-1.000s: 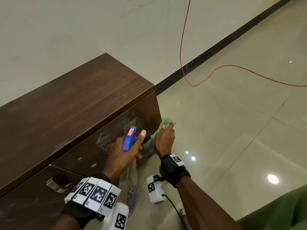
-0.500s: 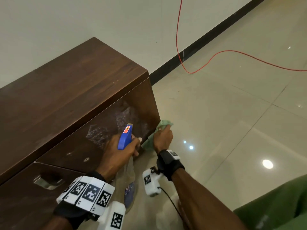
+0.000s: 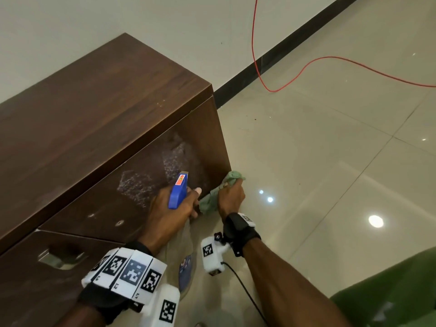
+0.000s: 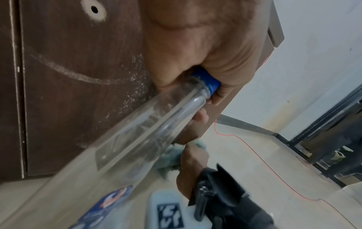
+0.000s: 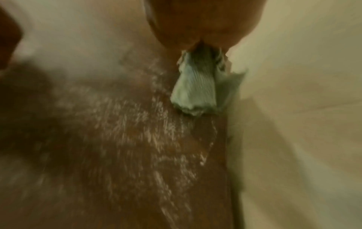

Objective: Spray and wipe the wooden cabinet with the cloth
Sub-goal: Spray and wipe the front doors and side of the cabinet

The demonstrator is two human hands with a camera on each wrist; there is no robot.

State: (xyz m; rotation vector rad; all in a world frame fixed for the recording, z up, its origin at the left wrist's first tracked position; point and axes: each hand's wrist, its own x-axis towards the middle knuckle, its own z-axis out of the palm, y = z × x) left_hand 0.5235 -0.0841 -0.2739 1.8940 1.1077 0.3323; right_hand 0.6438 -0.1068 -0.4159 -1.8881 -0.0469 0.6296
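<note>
Glossy tiled floor point(image 3: 306, 161) meets a wooden cabinet point(image 3: 94, 119) at nine o'clock, its front foam-flecked. The left hand point(image 3: 169, 211) grips a spray bottle point(image 3: 178, 191); the right hand point(image 3: 230, 199) clutches a green cloth point(image 3: 212, 199) against the cabinet's lower corner.

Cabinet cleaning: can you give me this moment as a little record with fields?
left hand: grips the spray bottle by its blue head, nozzle toward the cabinet front
right hand: holds the green cloth at the front's lower right corner
cabinet front: white spray patches, not wiped off
floor: glossy tiles, red cable across them
</note>
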